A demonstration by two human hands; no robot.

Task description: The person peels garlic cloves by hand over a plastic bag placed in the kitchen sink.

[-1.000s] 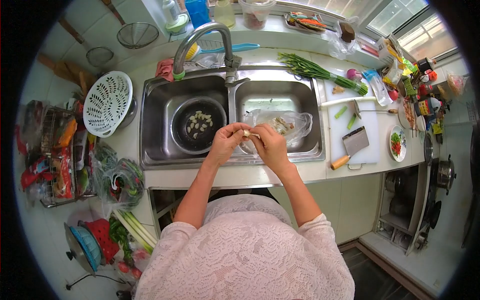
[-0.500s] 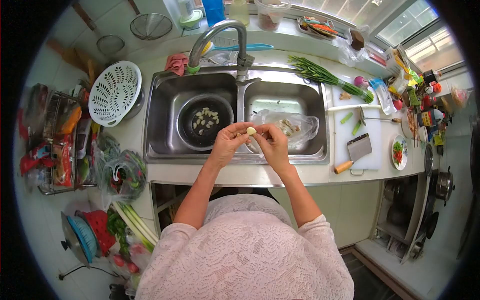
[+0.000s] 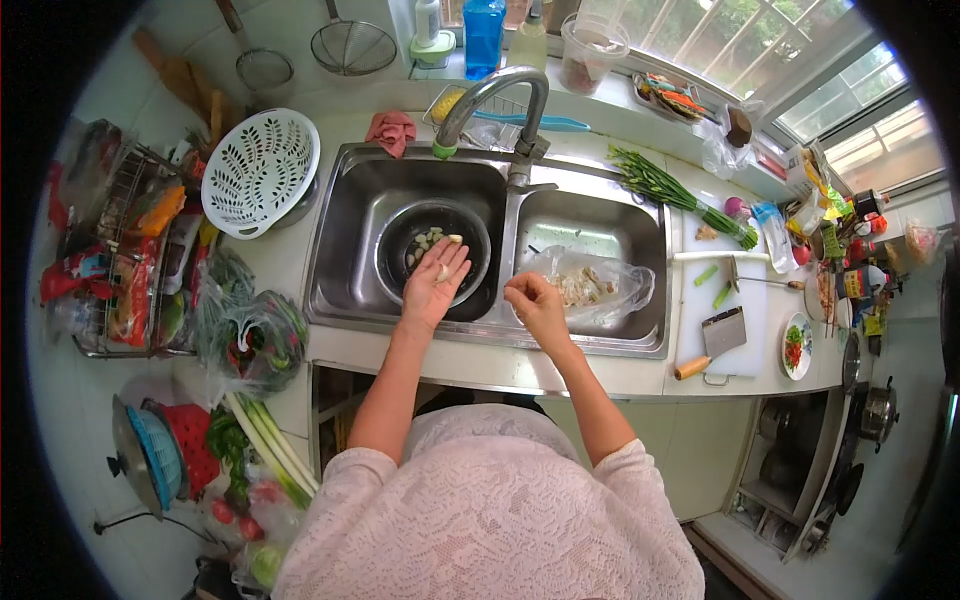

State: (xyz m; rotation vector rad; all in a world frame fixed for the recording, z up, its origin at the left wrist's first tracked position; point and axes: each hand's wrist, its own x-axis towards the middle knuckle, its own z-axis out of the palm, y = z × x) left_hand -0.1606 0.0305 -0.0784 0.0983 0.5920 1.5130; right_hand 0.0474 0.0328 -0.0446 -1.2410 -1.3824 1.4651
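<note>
My left hand (image 3: pixel 432 292) is palm up with its fingers stretched out over the near right part of a dark bowl (image 3: pixel 388 284). A garlic clove (image 3: pixel 443 272) lies on the palm, and another pale clove (image 3: pixel 455 238) shows at the fingertips. Several peeled cloves (image 3: pixel 420 246) are in the bowl, in the left sink basin (image 3: pixel 345 215). My right hand (image 3: pixel 538 305) is closed, thumb and fingers pinched together; what they hold is too small to name. It is beside a clear plastic bag (image 3: pixel 625 290) with peelings in the right basin.
A faucet (image 3: pixel 540 100) arches over the sink. To the right, a cleaver (image 3: pixel 724 331) and green stalks (image 3: pixel 706 275) lie on a white cutting board (image 3: pixel 748 300), near a plate of chopped vegetables (image 3: pixel 797 345). A white colander (image 3: pixel 262 172) stands left of the sink.
My hands have separated. The left has opened palm up and moved left over the bowl, carrying a clove; the right has moved right towards the bag. The view has also shifted.
</note>
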